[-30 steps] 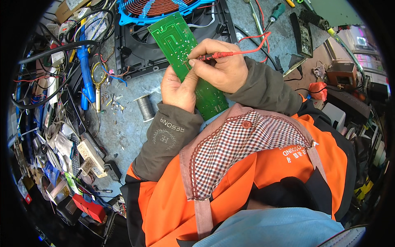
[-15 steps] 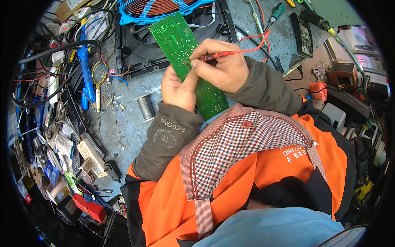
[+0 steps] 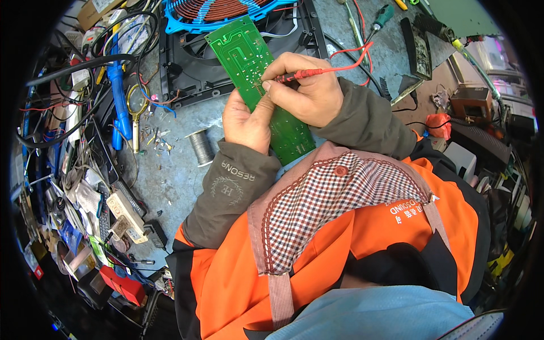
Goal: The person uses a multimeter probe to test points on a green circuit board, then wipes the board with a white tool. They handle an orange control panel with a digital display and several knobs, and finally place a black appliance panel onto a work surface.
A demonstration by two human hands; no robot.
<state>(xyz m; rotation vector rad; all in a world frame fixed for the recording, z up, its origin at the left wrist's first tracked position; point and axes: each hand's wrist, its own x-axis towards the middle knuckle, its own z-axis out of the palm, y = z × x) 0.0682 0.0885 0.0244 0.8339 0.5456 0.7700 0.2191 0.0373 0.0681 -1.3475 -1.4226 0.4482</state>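
A long green circuit board (image 3: 241, 54) is tilted in front of me, its soldered side facing up. My left hand (image 3: 247, 123) grips its left edge, the thumb lying across the face. My right hand (image 3: 309, 90) pinches a red test probe (image 3: 300, 75) with a red lead running off to the right. The probe's tip points at a row of solder joints near the middle of the board; fingers partly hide it, so contact cannot be made out. The board's lower end reaches close to my checked apron (image 3: 334, 187).
Behind the board lies a black frame (image 3: 187, 79) with a copper coil (image 3: 209, 10) in a blue holder. A solder wire spool (image 3: 200, 148) and a magnifying glass (image 3: 136, 105) are at left, beside piled tools and cables. A green-handled screwdriver (image 3: 383, 17) lies at far right.
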